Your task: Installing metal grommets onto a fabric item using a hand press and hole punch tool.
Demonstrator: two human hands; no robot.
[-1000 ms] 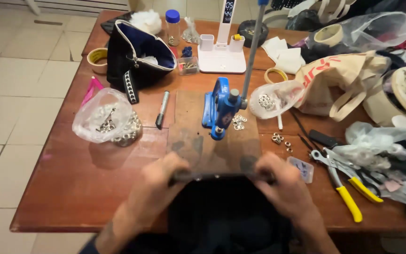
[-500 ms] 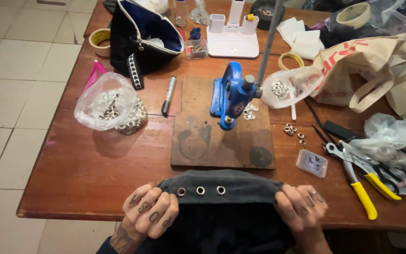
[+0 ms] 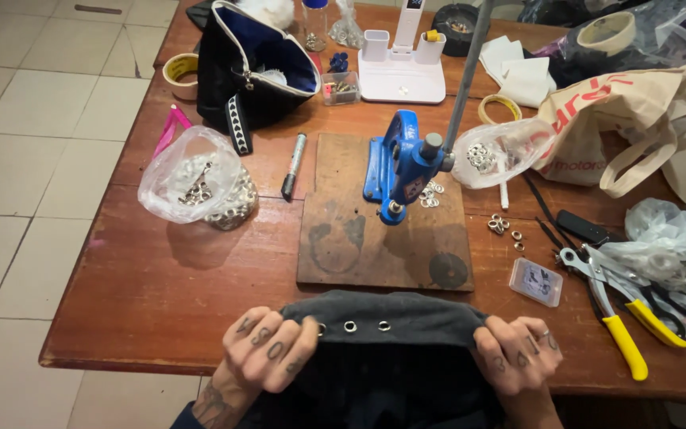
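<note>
The blue hand press (image 3: 402,167) stands bolted to a wooden board (image 3: 383,230) in the middle of the table (image 3: 144,310), and everything else is placed here from it. Toward the person from the press, at the near table edge, a piece of dark grey fabric (image 3: 391,318) is stretched between two hands. The left hand (image 3: 267,349) is curled shut on the fabric's left end, knuckles up; the right hand (image 3: 518,357) grips the right end the same way, fingers folded over the edge.

Along the fabric's upper hem, three metal eyelets (image 3: 350,326) sit in a short row, close to the left hand. These look already set, flat and evenly spaced. To the right of them the hem runs on bare to the right hand, so, as a judgement, the eyelet row is only part done, with most of the hem still without any.

The fabric lies off the press, well apart from its die, and nothing is under the ram. The long lever (image 3: 466,71) stands up and away from the person.

Left of the press a clear bag of eyelets (image 3: 196,179) rests on the table, with a black marker (image 3: 293,163) between it and the board. Right of the press lies a second small bag of rings (image 3: 494,151), and loose eyelets (image 3: 504,226) are scattered just beyond the board's right edge. Further right, yellow-handled pliers (image 3: 609,310) lie near a small clear box (image 3: 535,280).
</note>
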